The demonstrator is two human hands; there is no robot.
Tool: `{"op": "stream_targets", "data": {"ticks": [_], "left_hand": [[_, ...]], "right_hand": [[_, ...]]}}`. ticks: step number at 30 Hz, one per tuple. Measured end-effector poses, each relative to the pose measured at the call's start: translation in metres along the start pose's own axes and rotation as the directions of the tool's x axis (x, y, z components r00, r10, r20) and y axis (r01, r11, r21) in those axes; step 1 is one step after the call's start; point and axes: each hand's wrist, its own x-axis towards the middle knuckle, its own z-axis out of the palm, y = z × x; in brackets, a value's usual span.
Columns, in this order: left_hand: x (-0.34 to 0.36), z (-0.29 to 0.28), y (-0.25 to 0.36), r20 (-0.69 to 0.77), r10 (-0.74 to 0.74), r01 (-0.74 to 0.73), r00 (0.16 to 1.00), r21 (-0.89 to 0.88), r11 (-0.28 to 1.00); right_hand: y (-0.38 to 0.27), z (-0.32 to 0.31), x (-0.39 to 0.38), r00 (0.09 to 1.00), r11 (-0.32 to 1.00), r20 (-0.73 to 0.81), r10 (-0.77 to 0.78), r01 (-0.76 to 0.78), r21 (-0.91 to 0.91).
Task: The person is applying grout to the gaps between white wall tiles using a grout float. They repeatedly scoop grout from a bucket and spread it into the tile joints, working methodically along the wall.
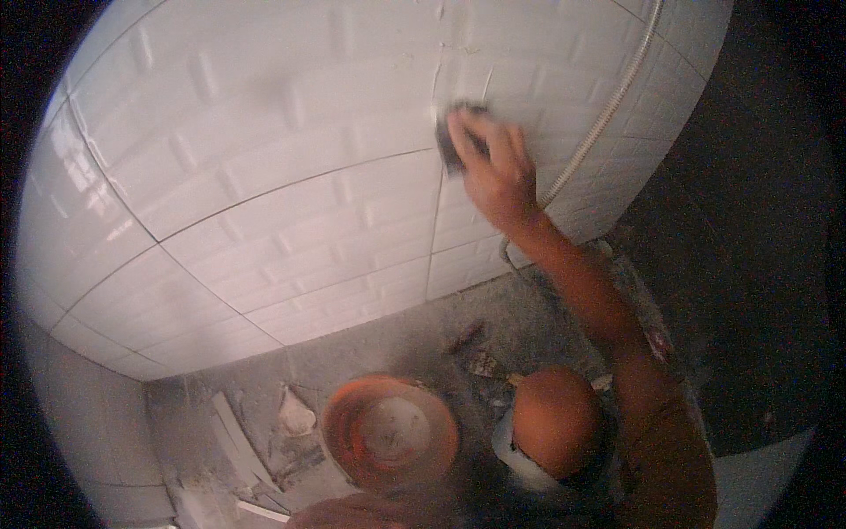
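My right hand [504, 176] is raised against the white tiled wall [352, 97], with the arm stretched up from the lower right. Its fingers are closed over a dark flat pad [450, 148], which is pressed to the tiles beside a vertical joint. Motion blurs the pad and fingertips, so its exact kind is unclear. White streaks of paste show along the joint just above it. My left hand is out of view.
On the dusty floor stand an orange bucket [335, 432] with pale residue inside and a trowel [483, 363] near the wall. Pale strips [236, 436] and a whitish scrap [296, 414] lie to the left. A ribbed hose [608, 110] hangs down the wall at right.
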Motion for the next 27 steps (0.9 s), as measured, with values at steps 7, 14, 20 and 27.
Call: {"op": "stream_targets", "data": {"ticks": [7, 14, 20, 27], "left_hand": [[-0.012, 0.001, -0.013, -0.019, 0.039, -0.039, 0.999, 0.001, 0.999], [-0.005, -0.001, -0.026, 0.011, 0.086, -0.086, 0.996, 0.014, 0.996], [-0.002, 0.000, -0.029, 0.001, 0.102, -0.102, 0.995, 0.064, 0.993], [0.001, -0.007, -0.038, 0.015, 0.148, -0.148, 0.989, 0.033, 0.988]], "right_hand": [[0.007, -0.040, 0.005, 0.977, 0.972, -0.038, 0.209, -0.204, 0.115], [-0.015, -0.017, 0.007, 0.967, 0.965, 0.018, 0.252, -0.253, 0.069], [-0.013, -0.025, 0.016, 0.983, 0.988, -0.170, 0.075, -0.049, 0.149], [0.007, -0.017, -0.059, 0.989, 0.993, 0.125, -0.078, 0.066, 0.102]]}}
